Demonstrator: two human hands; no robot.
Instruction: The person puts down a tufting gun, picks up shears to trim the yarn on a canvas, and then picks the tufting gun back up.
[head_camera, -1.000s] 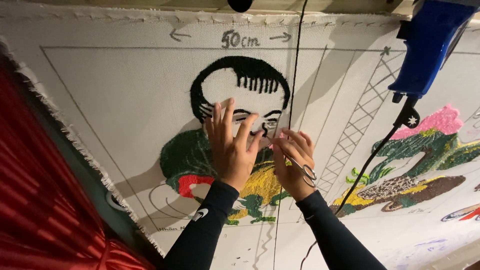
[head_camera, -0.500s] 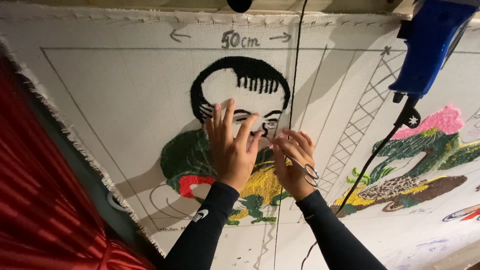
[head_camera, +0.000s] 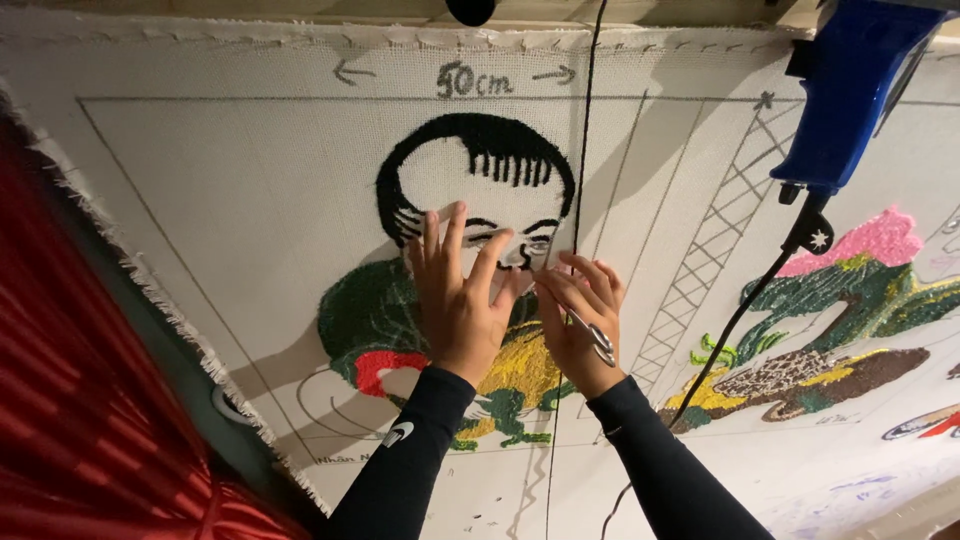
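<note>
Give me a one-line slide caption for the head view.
Left hand pressed flat on a tufted portrait on stretched cloth; right hand holds small scissors beside it.

The backing cloth (head_camera: 250, 200) is coarse, matt woven fabric with a frayed edge. On it, the tufted picture (head_camera: 470, 170) looks thick and fuzzy. Right of that, small scissors (head_camera: 597, 338) gleam like polished metal, and the blue tufting gun (head_camera: 850, 90) above is smooth plastic.
</note>
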